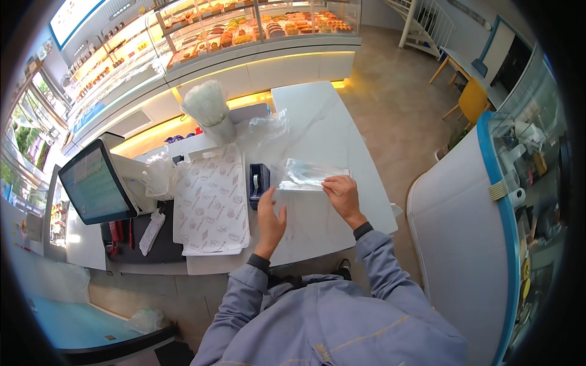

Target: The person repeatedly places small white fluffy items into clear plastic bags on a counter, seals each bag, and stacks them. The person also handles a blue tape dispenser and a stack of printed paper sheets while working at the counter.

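White counter (329,131): marble-patterned, set below a lit pastry display case (256,27). Touchscreen till (96,186) stood at the counter's left end. Stack of printed paper bags (212,198) laid flat beside it. Clear plastic bag (308,175) held flat just above the counter, right of a dark blue tape dispenser (259,182). Right hand (343,194) pinched on the bag's right edge, thumb and fingers closed on the film. Left hand (269,216) raised near the bag's left corner, just beside the dispenser, fingers spread, nothing grasped.
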{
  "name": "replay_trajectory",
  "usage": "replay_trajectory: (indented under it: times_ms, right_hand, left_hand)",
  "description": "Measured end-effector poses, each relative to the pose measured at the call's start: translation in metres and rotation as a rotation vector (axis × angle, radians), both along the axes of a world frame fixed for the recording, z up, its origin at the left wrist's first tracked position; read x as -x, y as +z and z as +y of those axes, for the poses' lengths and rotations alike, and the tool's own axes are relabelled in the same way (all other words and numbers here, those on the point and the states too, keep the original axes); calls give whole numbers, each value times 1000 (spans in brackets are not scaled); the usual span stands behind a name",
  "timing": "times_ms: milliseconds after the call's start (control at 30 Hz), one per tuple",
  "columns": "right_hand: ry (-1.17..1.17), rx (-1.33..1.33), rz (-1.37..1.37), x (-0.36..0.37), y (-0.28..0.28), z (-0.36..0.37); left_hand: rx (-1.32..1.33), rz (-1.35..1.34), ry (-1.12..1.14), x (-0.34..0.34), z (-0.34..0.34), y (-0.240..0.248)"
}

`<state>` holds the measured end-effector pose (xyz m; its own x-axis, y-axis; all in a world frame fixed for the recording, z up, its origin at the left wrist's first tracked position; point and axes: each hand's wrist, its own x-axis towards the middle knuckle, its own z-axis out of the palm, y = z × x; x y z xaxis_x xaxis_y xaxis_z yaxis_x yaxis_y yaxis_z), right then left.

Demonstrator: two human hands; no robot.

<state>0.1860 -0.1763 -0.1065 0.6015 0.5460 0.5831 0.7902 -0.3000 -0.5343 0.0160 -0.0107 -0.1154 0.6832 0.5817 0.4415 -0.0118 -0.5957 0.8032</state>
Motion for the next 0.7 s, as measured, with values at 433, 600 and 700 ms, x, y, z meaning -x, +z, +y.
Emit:
replay_trajectory:
  times_ms: [433, 600, 700]
  right_hand:
    - [-62, -147, 247, -5, -32, -54]
    - [-101, -107, 165, -11, -28, -70]
    - [-96, -95, 99, -9, -3, -83]
  left_hand:
    - [-108, 396, -558, -45, 9, -48]
    - [-428, 431, -580, -42, 4, -69]
    - [-584, 541, -559, -42, 4, -67]
